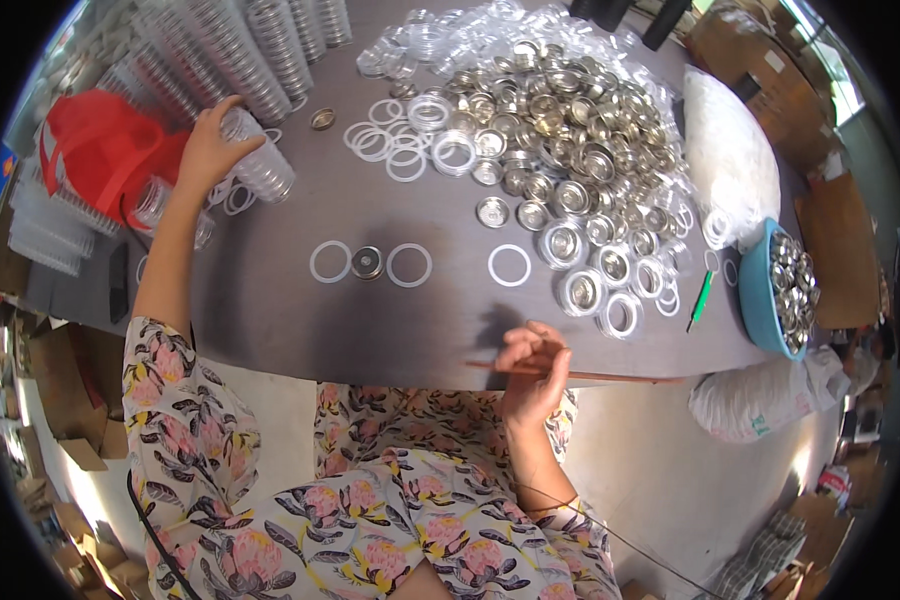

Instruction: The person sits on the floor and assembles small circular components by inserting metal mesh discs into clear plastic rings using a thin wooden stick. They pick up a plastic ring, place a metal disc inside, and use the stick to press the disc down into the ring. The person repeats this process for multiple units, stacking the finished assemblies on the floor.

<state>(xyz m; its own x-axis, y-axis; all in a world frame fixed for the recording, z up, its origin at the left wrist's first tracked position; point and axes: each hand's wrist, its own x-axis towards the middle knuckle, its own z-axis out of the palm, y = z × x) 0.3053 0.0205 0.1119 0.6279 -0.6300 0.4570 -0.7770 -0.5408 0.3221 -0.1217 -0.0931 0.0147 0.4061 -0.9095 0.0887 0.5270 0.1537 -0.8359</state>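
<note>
A flowered shirt point(370, 530) sits closest at six o'clock, below the near edge of a grey table point(270, 320), where room to move runs back from that edge to a heap of metal lids point(570, 135) at one o'clock. At ten, the left hand point(213, 148) is clasped around a short stack of clear plastic pieces point(267, 172); well apart at four, the right hand point(538, 375) curls loosely beside a thin brown stick point(615, 377), and I cannot tell whether it grips it. A single metal lid point(367, 262) between two white rings point(430, 265) lies toward four o'clock from the left hand, ten from the right.
</note>
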